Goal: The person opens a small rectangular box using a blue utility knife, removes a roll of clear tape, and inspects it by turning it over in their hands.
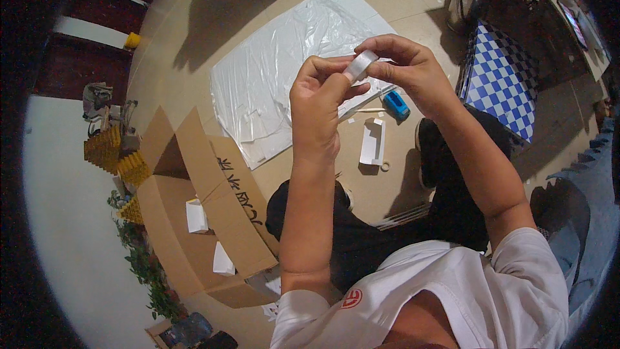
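The left hand (318, 94) and right hand (405, 64) meet raised above the floor, both pinching a small roll of clear tape (360, 64) between fingertips. Below them lie a white plastic sheet (284, 71), a blue tape dispenser (396, 104) and a small white box (373, 141); an open cardboard carton (194, 207) sits to the left.

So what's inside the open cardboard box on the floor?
Inside the cardboard box lie two small white folded pieces, one further in. The flaps hide the rest of its inside.
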Demonstrator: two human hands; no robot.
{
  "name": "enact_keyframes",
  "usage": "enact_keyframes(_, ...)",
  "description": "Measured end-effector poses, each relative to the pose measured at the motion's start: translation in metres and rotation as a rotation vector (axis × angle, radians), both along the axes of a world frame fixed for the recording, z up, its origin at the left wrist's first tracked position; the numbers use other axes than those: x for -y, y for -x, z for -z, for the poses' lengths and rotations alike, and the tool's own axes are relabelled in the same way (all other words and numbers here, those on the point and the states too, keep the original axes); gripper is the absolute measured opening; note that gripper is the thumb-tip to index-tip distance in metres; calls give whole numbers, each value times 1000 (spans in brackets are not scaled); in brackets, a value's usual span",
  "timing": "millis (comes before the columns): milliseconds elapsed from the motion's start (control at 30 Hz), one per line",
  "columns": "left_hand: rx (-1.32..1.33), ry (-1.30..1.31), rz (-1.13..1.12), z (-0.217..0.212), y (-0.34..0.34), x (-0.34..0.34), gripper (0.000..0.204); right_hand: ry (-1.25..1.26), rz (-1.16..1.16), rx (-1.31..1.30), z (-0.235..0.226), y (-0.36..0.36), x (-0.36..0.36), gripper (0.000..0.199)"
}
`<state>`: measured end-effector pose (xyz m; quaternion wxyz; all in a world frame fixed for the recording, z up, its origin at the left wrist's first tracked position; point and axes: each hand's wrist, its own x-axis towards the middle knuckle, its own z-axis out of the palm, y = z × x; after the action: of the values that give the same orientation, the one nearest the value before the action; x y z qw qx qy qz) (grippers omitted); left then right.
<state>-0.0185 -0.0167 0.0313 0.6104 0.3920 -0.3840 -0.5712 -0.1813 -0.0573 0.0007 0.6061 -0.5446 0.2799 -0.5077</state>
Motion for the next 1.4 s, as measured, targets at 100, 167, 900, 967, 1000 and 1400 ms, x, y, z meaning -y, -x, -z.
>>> enact_keyframes(100,33,-1,1,-6,3,-2,7,-33,-21,7,1,3,1,31)
enact_keyframes(167,31,4,7,-4,1,-2,7,-56,-29,15,1,2,-1,31)
enact_keyframes(900,194,10,-191,6,12,-2,21,-1,10,35,5,-8,-4,26)
enact_keyframes(967,285,144,-164,3,11,1,27,-51,23,97,6,-8,-3,26)
enact_keyframes(1000,330,211,-150,1,11,2,31,-89,19,154,5,-8,-3,26)
enact_keyframes(1400,857,352,-298,-6,9,-6,23,-17,61,-207,-20,6,-8,36)
